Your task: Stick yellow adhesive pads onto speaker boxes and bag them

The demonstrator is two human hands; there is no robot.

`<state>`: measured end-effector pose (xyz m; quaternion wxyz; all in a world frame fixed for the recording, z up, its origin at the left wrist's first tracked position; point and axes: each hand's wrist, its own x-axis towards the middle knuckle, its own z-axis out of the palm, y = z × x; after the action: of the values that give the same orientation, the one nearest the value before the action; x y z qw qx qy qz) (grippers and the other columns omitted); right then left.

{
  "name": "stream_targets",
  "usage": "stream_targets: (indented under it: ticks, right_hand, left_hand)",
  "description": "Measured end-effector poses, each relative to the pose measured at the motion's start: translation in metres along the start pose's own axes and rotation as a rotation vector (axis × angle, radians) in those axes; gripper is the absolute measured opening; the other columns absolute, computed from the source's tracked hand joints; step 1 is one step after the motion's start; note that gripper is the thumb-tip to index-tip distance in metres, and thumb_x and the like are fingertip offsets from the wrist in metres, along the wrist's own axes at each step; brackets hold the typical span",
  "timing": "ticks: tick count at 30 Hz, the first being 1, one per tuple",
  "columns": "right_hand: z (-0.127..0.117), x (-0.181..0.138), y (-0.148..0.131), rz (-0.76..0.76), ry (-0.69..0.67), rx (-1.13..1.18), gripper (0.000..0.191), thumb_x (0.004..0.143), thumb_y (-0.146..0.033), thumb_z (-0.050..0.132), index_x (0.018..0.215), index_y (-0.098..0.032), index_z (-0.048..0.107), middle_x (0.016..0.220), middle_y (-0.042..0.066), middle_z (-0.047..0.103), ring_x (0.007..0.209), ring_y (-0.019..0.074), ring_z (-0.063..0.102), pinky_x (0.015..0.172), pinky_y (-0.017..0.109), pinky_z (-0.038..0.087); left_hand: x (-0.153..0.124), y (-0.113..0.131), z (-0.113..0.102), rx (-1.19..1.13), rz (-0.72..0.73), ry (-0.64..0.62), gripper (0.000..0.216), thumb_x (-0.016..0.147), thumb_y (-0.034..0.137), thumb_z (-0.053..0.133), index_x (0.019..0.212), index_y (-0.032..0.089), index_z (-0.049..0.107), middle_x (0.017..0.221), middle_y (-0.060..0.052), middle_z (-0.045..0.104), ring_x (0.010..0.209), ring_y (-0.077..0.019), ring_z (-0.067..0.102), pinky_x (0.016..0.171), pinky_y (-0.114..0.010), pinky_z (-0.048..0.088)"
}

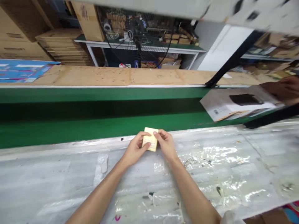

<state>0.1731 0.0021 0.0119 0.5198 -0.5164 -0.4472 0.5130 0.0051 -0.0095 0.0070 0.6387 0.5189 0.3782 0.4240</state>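
Note:
Between both hands is a small pale-yellow sheet or pad [151, 140] with rows of faint marks on its lower half, perhaps a sheet of stickers. My left hand [137, 145] grips its left side, thumb and fingers on the front face. At the upper right corner my right hand [165, 141] pinches it, thumb in front. Both hands are over the near edge of the plastic-covered table [70, 174], beside the green conveyor belt [93, 130]. What lies behind the pad is hidden.
A white printed box [233, 104] rests on the belt at the right, where another person's hand [289, 87] touches it, blurred. Beyond the belt runs a cardboard-covered ledge [112, 75] with blue printed sheets [21, 71]. A black post [233, 59] and a fan [137, 37] stand farther back.

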Motion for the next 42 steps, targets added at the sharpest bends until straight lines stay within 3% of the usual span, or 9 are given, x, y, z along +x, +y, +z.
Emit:
stream_targets:
  ticks: [4,10,16,22,28,32,34,38,42]
  right_hand:
    - [-0.053,0.022,-0.022,-0.189,0.200,-0.227,0.042,0.087,-0.056,0.069,0.114,-0.024,0.070,0.116,0.009,0.074,0.103,0.0232,0.068,0.088,0.036,0.057]
    - [-0.213,0.082,-0.085,-0.264,0.647,-0.712,0.077,0.083,-0.053,0.063,0.146,-0.013,0.047,0.160,0.021,0.040,0.149,0.0327,0.036,0.123,0.050,0.029]
    - [-0.294,0.104,-0.103,-0.060,0.656,-1.121,0.091,0.075,-0.046,0.071,0.151,-0.005,0.042,0.165,0.025,0.031,0.156,0.0426,0.019,0.125,0.062,0.012]
    - [-0.248,0.105,-0.079,-0.062,0.669,-1.345,0.092,0.073,-0.029,0.066,0.153,0.006,0.036,0.163,0.030,0.032,0.155,0.0428,0.023,0.126,0.054,0.016]
    - [-0.110,0.073,-0.056,-0.235,0.555,-1.408,0.084,0.074,-0.025,0.065,0.152,0.000,0.042,0.159,0.033,0.038,0.144,0.0528,0.037,0.116,0.068,0.027]
    - [-0.037,0.033,-0.056,-0.473,0.250,-1.358,0.085,0.069,-0.033,0.075,0.150,-0.026,0.051,0.158,0.014,0.048,0.137,0.0453,0.048,0.114,0.059,0.037]
    - [-0.041,0.021,-0.067,-0.568,0.200,-1.273,0.071,0.076,-0.038,0.072,0.145,-0.036,0.056,0.163,0.006,0.042,0.141,0.0404,0.046,0.116,0.056,0.038]
    - [-0.103,0.033,-0.079,-0.352,0.567,-0.592,0.076,0.078,-0.049,0.070,0.149,-0.025,0.053,0.171,0.011,0.023,0.158,0.0417,0.015,0.124,0.063,0.023]
    - [-0.120,0.061,-0.061,-0.110,0.457,-0.255,0.071,0.079,-0.064,0.064,0.134,-0.019,0.063,0.139,0.018,0.065,0.134,0.0410,0.057,0.105,0.058,0.052]
  left_hand:
    - [0.003,-0.004,0.000,-0.032,0.000,0.093,0.043,0.092,0.037,0.071,0.127,0.025,0.050,0.112,-0.008,0.074,0.090,-0.0203,0.070,0.077,-0.029,0.053]
    - [0.006,-0.002,0.001,-0.078,-0.081,0.136,0.094,0.086,0.040,0.079,0.159,0.031,0.021,0.114,-0.008,0.078,0.098,-0.0236,0.075,0.084,-0.032,0.057]
    - [0.013,-0.007,-0.005,-0.109,-0.152,0.026,0.055,0.078,0.047,0.085,0.122,0.018,0.067,0.115,-0.014,0.079,0.101,-0.0298,0.075,0.091,-0.038,0.059]
    - [0.015,0.001,-0.005,-0.214,-0.203,0.134,0.057,0.077,0.052,0.085,0.122,0.020,0.072,0.119,-0.011,0.079,0.107,-0.0313,0.073,0.092,-0.037,0.057]
    - [0.014,0.024,0.018,-0.235,-0.160,0.242,0.055,0.082,0.052,0.079,0.128,0.023,0.070,0.126,-0.008,0.076,0.118,-0.0302,0.067,0.096,-0.035,0.052]
    - [0.025,0.047,0.022,-0.351,-0.027,0.590,0.042,0.081,0.045,0.079,0.118,0.026,0.072,0.121,-0.002,0.076,0.124,-0.0260,0.063,0.110,-0.036,0.044]
    - [0.025,0.057,0.014,-0.391,0.035,0.694,0.035,0.083,0.041,0.077,0.114,0.026,0.072,0.119,-0.001,0.075,0.126,-0.0243,0.062,0.111,-0.034,0.044]
    - [0.010,0.065,-0.002,-0.337,0.057,0.682,0.032,0.084,0.040,0.075,0.111,0.023,0.071,0.115,-0.003,0.076,0.121,-0.0264,0.064,0.104,-0.035,0.048]
    - [0.001,0.070,-0.007,-0.186,0.061,0.664,0.042,0.086,0.043,0.070,0.122,0.022,0.068,0.121,-0.006,0.075,0.117,-0.0299,0.066,0.098,-0.038,0.049]
